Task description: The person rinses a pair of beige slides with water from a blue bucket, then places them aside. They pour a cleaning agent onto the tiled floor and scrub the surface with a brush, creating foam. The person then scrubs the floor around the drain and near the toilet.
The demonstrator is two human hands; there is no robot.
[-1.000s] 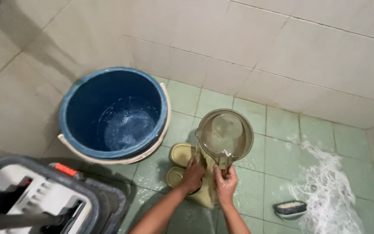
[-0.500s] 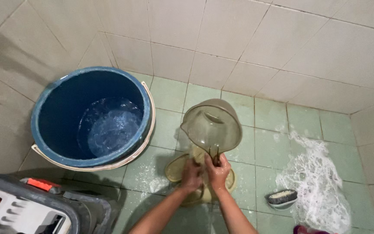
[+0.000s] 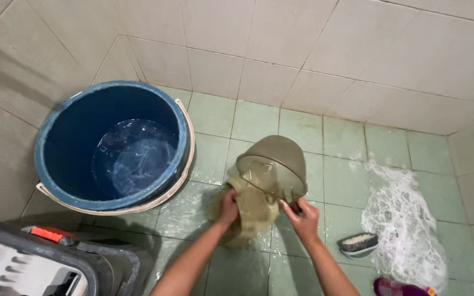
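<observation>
Both forearms run off the bottom edge, so nothing above the elbows shows. The fingertips of the left hand [image 3: 227,206] sink behind the olive-green plastic piece [image 3: 253,211] it grips, and those of the right hand [image 3: 304,218] disappear under the rim of the tilted olive bowl [image 3: 274,164]; where bowl and lower piece join is hidden. Right of the grip, the purple object [image 3: 399,287] is cut by the bottom edge, its kind unclear. Left of the grip, the grey mop bucket [image 3: 39,263] is cropped at the corner, and the blue bucket's [image 3: 56,137] floor blurs under water.
</observation>
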